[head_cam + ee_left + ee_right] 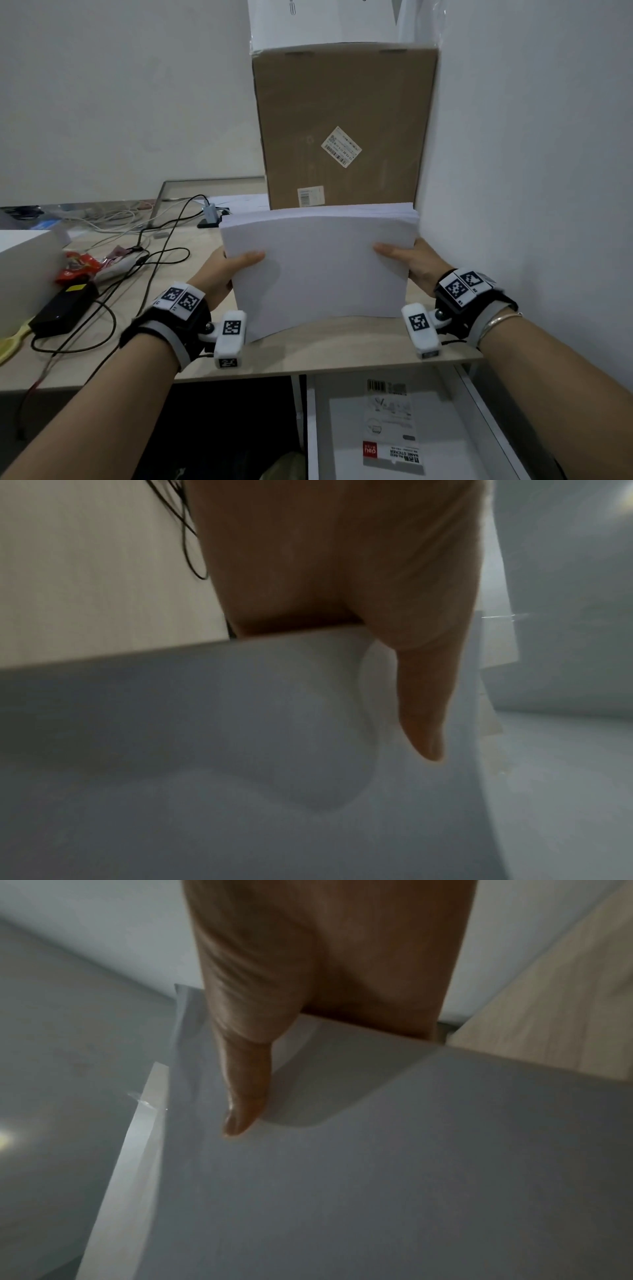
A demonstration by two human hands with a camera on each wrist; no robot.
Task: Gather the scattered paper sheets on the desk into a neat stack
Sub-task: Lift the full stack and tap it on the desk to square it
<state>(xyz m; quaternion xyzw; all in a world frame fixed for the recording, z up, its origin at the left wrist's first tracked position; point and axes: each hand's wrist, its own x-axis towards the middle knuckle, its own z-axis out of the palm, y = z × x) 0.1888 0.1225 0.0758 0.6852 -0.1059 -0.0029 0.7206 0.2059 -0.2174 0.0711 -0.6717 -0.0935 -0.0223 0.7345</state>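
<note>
A thick stack of white paper sheets (318, 267) stands on its lower edge on the wooden desk (342, 346), tilted toward me and slightly bowed. My left hand (233, 270) grips its left side, thumb on the front face, other fingers hidden behind. My right hand (407, 260) grips the right side the same way. In the left wrist view the left hand's thumb (421, 702) lies flat on the paper stack (240, 750). In the right wrist view the right hand's thumb (246, 1085) presses the paper stack (377, 1177).
A tall cardboard box (342, 130) stands right behind the stack, a white wall (531, 171) close on the right. Black cables (161, 246), a black power brick (65, 308), red snack wrappers (78, 267) and a white box (24, 260) lie to the left. More sheets (239, 202) lie beside the carton.
</note>
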